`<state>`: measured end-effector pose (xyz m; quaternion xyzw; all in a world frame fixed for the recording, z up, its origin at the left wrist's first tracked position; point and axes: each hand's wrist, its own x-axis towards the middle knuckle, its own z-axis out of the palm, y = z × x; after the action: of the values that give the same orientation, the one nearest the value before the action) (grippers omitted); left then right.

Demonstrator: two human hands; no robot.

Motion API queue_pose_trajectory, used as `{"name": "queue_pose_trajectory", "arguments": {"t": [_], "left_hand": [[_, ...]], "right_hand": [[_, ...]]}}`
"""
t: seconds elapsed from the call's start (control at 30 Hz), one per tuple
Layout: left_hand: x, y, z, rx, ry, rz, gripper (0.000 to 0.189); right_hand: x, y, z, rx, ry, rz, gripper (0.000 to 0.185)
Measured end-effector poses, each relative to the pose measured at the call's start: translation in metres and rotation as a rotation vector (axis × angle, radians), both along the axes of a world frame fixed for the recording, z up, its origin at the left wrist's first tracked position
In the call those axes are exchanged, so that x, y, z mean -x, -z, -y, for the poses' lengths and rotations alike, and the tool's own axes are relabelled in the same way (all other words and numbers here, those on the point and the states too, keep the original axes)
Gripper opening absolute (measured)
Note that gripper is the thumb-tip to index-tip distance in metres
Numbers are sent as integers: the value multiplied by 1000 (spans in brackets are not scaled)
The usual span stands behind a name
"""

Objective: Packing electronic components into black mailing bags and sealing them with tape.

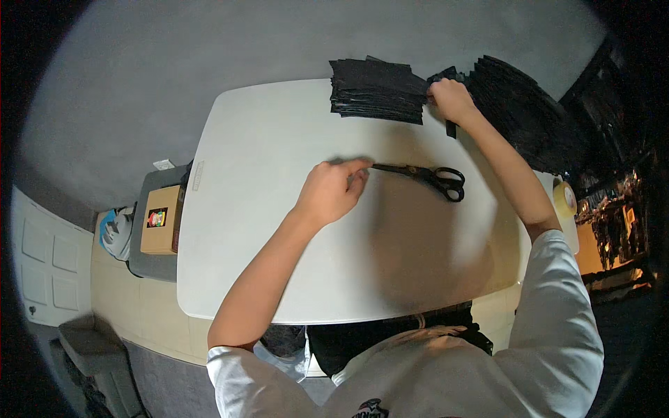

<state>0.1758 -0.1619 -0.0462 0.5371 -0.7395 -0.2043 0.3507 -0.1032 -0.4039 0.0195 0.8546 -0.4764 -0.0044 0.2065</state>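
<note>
On the white table (251,209) lies a pair of black-handled scissors (428,177), its blades pointing left. My left hand (334,188) is at the blade tip, with the index finger and thumb close to it; whether they grip it is unclear. My right hand (452,99) is at the far edge, fingers curled on dark material between two piles. Left of it sits a stack of flat black sheets (379,91), and right of it a larger heap of black sheets (517,104). A narrow black strip (451,129) shows beneath my right hand.
A roll of yellowish tape (565,199) stands at the table's right edge, by my right upper arm. Beyond the left edge, a cardboard box (159,222) rests on a grey seat (151,269). A grey wall runs behind the table.
</note>
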Motion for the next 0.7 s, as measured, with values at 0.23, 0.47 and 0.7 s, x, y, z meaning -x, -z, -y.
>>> {"name": "queue_pose_trajectory", "arguments": {"t": [0.23, 0.47, 0.7], "left_hand": [[-4, 7, 11, -413, -105, -674, 45], [-35, 5, 20, -528, -6, -541, 60], [-36, 14, 23, -267, -60, -396, 62]], "right_hand": [[-26, 8, -139, 70, -488, 354, 30], [-31, 27, -230, -376, -902, 315, 42], [21, 59, -190, -41, -491, 229, 41]]}}
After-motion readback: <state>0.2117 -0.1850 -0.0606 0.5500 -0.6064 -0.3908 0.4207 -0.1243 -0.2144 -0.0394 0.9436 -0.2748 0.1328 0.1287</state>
